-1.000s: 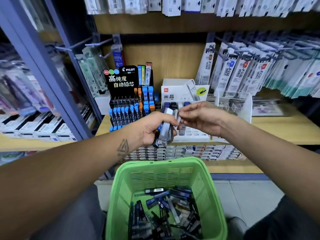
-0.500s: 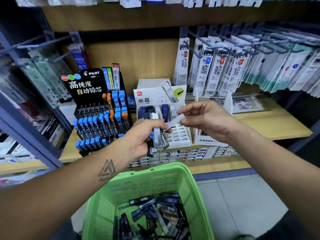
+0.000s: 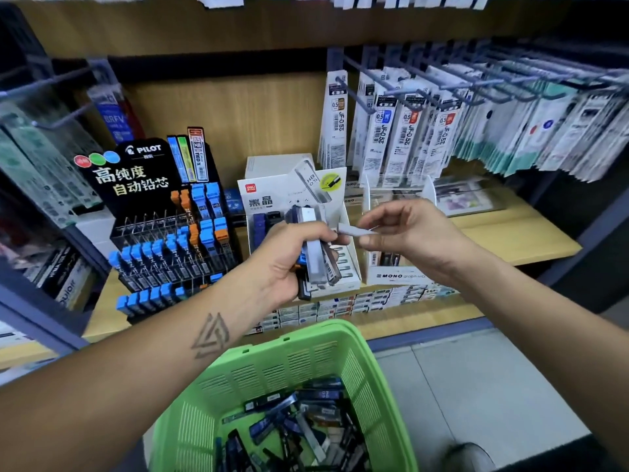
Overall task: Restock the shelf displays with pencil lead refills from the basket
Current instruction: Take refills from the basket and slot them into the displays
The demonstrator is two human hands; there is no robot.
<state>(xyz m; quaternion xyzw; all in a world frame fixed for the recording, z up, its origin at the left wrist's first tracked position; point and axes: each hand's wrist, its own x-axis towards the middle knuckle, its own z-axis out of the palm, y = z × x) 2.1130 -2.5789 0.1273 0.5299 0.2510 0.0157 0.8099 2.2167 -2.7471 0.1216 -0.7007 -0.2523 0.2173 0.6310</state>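
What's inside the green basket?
The green basket holds a loose heap of pencil lead refills, dark blue, black and grey cases lying crisscross. Whatever lies under the top ones, and the basket's near end, is out of sight.

A wooden shelf [image 3: 531, 240] with a wood back panel [image 3: 245, 110] stands over grey floor tiles [image 3: 476, 386]; blue metal hooks [image 3: 425, 80] jut above it.

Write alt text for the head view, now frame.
The left hand grips a bundle of lead refills while the right hand pinches one grey refill, in front of a white display box on a wooden shelf. A green basket of refills sits below.
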